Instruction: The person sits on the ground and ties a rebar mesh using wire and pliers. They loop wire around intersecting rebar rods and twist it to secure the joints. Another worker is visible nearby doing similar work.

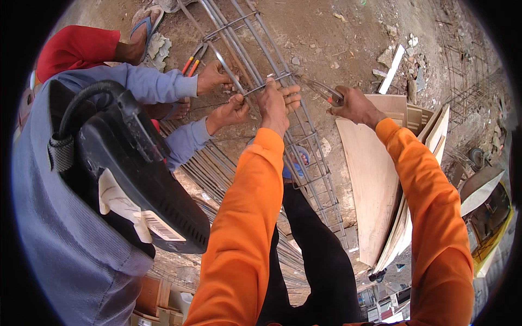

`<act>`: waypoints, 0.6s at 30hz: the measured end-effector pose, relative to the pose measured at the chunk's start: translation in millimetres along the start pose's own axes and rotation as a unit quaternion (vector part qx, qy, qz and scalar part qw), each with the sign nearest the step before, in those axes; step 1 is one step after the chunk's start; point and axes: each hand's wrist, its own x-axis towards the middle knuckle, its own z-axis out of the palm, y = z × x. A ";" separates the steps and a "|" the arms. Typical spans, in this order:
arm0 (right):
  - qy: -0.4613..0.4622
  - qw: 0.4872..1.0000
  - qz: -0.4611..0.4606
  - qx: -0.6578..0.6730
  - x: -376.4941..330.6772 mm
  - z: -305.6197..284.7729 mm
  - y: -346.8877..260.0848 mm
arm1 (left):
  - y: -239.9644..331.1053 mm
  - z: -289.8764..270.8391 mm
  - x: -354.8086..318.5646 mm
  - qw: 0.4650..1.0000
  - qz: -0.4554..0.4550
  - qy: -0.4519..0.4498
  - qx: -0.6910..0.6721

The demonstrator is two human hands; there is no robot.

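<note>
Two people at a rebar cage (304, 146) on dirt.
The left hand (277, 100) grips a cage bar; the right hand (353, 104) clenches pincers (321, 88). A co-worker's hands (223, 95) touch the same cage; a white label (163, 227) sits on their black pack (136, 174). Plywood sheets (375, 179) lean right.

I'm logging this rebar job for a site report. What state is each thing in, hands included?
Left hand: closed around a bar of the rebar cage.
Right hand: closed on the pincers.
Pincers: held, head pointing at the cage.
Rebar cage: lying lengthwise, raised off the dirt.
Plywood sheets: stacked, leaning beside the cage.
Co-worker's hands: both on the cage bars.
Orange-handled pliers: lying on the cage by the co-worker's hand.
</note>
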 end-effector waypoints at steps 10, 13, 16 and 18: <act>-0.057 0.994 -0.082 -0.046 -19.1 -60.6 -29.7 | 1.5 -10.9 3.1 0.999 -0.013 -0.034 0.024; 0.237 0.869 -0.162 -0.403 -12.8 -45.8 -10.2 | 0.3 -11.1 1.6 0.998 -0.014 -0.051 0.027; 0.272 0.832 -0.153 -0.458 -4.6 -41.7 -1.9 | 0.2 -11.9 3.1 0.998 -0.012 -0.059 0.027; 0.189 0.881 -0.116 -0.417 -5.5 -41.3 -5.9 | 0.7 -12.6 4.2 0.998 -0.017 -0.049 0.031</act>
